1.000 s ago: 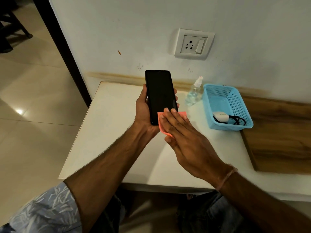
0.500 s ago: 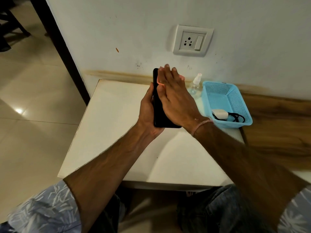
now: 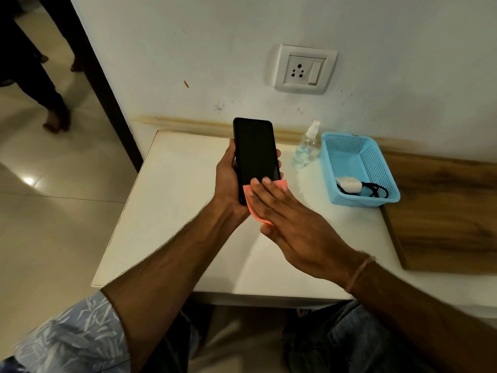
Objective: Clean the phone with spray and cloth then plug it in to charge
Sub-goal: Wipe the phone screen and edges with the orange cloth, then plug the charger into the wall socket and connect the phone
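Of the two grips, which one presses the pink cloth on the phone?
The right grip: its flat fingers press the pink cloth on the lower end of the phone. The left grip only holds the phone by its edges.

Home room: white table [image 3: 166, 211] against wall [image 3: 188, 36], wall socket [image 3: 305, 69], tiled floor [image 3: 53, 224], blue basket [image 3: 360, 203] holding charger [image 3: 348, 184]

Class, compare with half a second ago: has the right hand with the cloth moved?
Yes. The right hand has slid the pink cloth down the phone, from top end to bottom end, farther from the wall socket.
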The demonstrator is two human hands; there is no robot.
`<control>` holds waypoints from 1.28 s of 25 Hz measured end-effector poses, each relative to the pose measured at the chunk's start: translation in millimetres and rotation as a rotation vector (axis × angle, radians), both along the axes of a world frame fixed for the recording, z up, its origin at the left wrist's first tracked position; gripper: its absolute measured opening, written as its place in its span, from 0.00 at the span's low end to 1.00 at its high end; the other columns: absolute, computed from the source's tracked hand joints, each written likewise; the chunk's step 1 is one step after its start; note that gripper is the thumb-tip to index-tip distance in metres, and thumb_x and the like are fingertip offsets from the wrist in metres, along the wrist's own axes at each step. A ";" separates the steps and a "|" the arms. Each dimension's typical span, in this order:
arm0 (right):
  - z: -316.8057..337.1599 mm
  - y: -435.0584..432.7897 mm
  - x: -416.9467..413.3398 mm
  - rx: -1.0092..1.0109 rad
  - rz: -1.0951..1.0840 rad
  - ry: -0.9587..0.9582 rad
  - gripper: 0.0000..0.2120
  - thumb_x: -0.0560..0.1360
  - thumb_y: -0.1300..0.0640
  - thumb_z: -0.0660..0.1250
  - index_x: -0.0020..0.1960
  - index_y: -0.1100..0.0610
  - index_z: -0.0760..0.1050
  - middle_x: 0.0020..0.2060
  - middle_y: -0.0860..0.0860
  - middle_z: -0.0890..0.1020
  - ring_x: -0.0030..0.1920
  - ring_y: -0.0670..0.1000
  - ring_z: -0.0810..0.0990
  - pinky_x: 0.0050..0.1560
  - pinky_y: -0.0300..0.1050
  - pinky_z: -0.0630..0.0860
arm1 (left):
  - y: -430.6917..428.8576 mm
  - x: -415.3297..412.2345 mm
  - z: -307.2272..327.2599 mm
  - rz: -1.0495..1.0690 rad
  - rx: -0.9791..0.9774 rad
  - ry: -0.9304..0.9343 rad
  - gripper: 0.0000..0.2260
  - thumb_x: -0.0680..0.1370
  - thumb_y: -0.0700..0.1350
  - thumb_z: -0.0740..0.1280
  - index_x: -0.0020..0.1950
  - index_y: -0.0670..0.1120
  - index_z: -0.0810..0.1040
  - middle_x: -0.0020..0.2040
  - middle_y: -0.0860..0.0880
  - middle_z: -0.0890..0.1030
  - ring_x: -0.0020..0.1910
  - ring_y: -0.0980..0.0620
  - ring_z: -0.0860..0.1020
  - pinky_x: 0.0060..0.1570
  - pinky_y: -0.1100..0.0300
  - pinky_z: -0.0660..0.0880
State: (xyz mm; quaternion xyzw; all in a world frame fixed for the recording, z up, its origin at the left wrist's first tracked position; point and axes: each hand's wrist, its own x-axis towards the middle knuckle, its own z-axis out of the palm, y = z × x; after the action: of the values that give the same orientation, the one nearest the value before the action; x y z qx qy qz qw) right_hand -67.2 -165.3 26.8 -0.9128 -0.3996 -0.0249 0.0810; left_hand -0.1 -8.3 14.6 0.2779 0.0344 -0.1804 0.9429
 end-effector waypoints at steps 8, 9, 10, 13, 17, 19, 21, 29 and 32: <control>11.8 -49.3 30.3 0.149 -0.141 0.246 0.22 0.84 0.49 0.48 0.77 0.44 0.56 0.77 0.41 0.56 0.77 0.40 0.51 0.75 0.39 0.54 | 2.4 5.4 -8.6 0.086 0.012 0.017 0.31 0.83 0.63 0.55 0.74 0.39 0.71 0.55 0.37 0.79 0.48 0.41 0.78 0.52 0.48 0.76; 14.7 -54.0 39.2 0.214 -0.209 0.250 0.21 0.83 0.48 0.50 0.76 0.45 0.61 0.75 0.42 0.63 0.75 0.42 0.59 0.74 0.41 0.60 | 2.9 5.7 -9.6 0.089 0.011 0.025 0.31 0.83 0.63 0.55 0.74 0.40 0.72 0.56 0.37 0.80 0.49 0.41 0.79 0.53 0.47 0.77; 16.9 -57.3 49.7 0.276 -0.274 0.235 0.21 0.83 0.47 0.51 0.74 0.47 0.65 0.72 0.46 0.70 0.71 0.47 0.69 0.70 0.45 0.67 | 3.0 5.9 -10.5 0.087 0.011 0.033 0.31 0.83 0.63 0.55 0.74 0.40 0.73 0.56 0.37 0.80 0.49 0.41 0.79 0.53 0.47 0.77; 15.0 -56.5 83.3 0.251 -0.429 0.157 0.22 0.82 0.46 0.51 0.69 0.53 0.72 0.58 0.55 0.82 0.53 0.58 0.81 0.53 0.50 0.76 | 2.4 6.1 -12.5 0.081 0.019 0.039 0.31 0.83 0.63 0.55 0.73 0.41 0.74 0.57 0.38 0.79 0.50 0.42 0.79 0.53 0.47 0.78; -10.9 -40.5 110.1 -0.021 -0.473 0.066 0.17 0.83 0.55 0.55 0.69 0.56 0.69 0.61 0.58 0.79 0.56 0.61 0.79 0.50 0.51 0.73 | 1.9 5.2 -11.5 0.075 0.033 0.027 0.31 0.83 0.63 0.55 0.74 0.40 0.73 0.59 0.38 0.77 0.50 0.42 0.79 0.54 0.47 0.78; -29.4 -36.8 113.0 -0.140 -0.450 0.104 0.18 0.82 0.57 0.54 0.70 0.59 0.66 0.64 0.59 0.75 0.60 0.61 0.76 0.53 0.54 0.74 | 1.1 4.9 -10.0 0.070 0.032 0.020 0.31 0.83 0.63 0.55 0.74 0.40 0.72 0.61 0.37 0.76 0.50 0.42 0.79 0.54 0.47 0.77; -45.3 -39.4 112.2 -0.188 -0.470 0.139 0.18 0.81 0.59 0.55 0.70 0.60 0.65 0.63 0.60 0.74 0.60 0.61 0.75 0.55 0.56 0.74 | -0.3 4.3 -7.8 0.060 0.024 0.023 0.31 0.83 0.63 0.55 0.74 0.40 0.72 0.62 0.36 0.75 0.51 0.42 0.79 0.54 0.47 0.77; -29.6 -28.6 96.5 0.368 -0.683 0.354 0.20 0.82 0.48 0.56 0.71 0.53 0.68 0.71 0.55 0.70 0.70 0.55 0.70 0.66 0.48 0.72 | -2.1 1.9 -1.0 0.049 0.043 0.008 0.32 0.83 0.63 0.53 0.74 0.39 0.72 0.63 0.36 0.77 0.54 0.40 0.79 0.58 0.46 0.76; -5.4 2.2 75.1 1.079 -0.713 0.609 0.18 0.82 0.43 0.53 0.64 0.48 0.76 0.58 0.52 0.81 0.54 0.53 0.82 0.53 0.49 0.81 | -5.4 1.1 3.8 0.030 0.086 -0.014 0.32 0.83 0.64 0.53 0.75 0.40 0.71 0.68 0.33 0.75 0.58 0.39 0.77 0.65 0.43 0.74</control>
State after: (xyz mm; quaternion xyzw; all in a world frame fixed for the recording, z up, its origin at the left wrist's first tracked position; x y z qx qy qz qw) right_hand 7.9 -163.1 21.3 -0.7869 0.0316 0.0121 0.6162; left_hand 1.0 -13.7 18.4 0.3188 0.0398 -0.1627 0.9329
